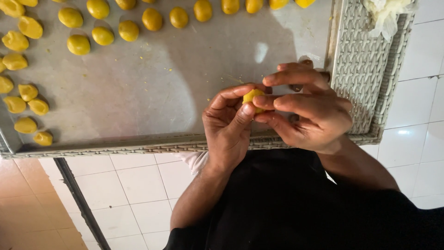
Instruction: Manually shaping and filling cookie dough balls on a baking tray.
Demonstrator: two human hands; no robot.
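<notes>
Risk first, as I judged it. The yellow dough piece point(253, 97) was small and looked soft, pinched between both hands above the near edge of the metal tray point(152, 88). Too hard a squeeze from the thumbs would have flattened or split it; too loose a pinch and it could have slipped down past the woven rim point(138, 149) onto the tiled floor point(138, 185), since the hands sat right at that edge with nothing beneath their near side. Crumbs on the tray suggested the dough shed easily, so rough handling could have broken bits off.

Left hand point(226, 125): wrist came up from below, palm turned toward the right hand, fingers point(231, 92) curled over the top of the piece, thumb pressed up against its lower side. So these fingers were pinching the dough.

Right hand point(314, 113): reached in from the right, forearm angled down toward the dark shirt point(286, 203). Its fingers point(296, 78) were stacked and pointing left, tips meeting the piece from the other side; also pinching, not spread. Something small and dark showed behind them, possibly a tool, but I could not make it out.

Finished yellow pieces point(78, 44) lay in rows along the far and left parts of the tray, well apart from the hands. A crumpled clear plastic wad point(386, 14) sat on the woven tray's far right corner.
</notes>
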